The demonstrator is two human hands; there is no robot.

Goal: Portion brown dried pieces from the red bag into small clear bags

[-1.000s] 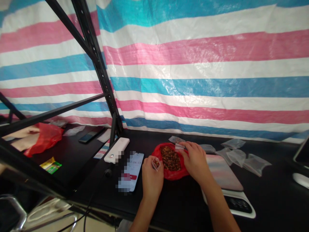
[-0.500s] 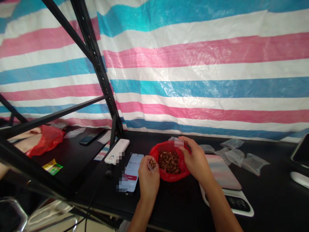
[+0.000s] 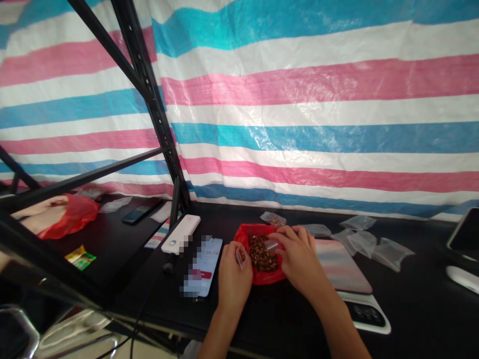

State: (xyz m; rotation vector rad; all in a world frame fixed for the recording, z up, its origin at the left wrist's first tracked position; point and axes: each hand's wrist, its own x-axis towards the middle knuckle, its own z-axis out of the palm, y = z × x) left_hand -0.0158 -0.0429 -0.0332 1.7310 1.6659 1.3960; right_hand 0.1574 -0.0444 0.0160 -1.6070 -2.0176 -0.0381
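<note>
One clear pouch (image 3: 240, 259) sits in the curled left hand (image 3: 235, 273) beside the red bag (image 3: 266, 278); above that, the right hand (image 3: 300, 253) pinches clear plastic (image 3: 272, 245); tilting could spill brown pieces (image 3: 261, 258).

This is looking like a makeshift work booth: a striped sheet (image 3: 299, 85) is hanging as its back wall, and a black frame (image 3: 159, 119) is standing between two bays. Bags (image 3: 363, 243), a scale (image 3: 381, 324) and a phone (image 3: 208, 264) are lying on the near surface (image 3: 422, 309), while another person's arm (image 3: 48, 218) is showing over a second surface (image 3: 119, 244) beyond the frame.
</note>
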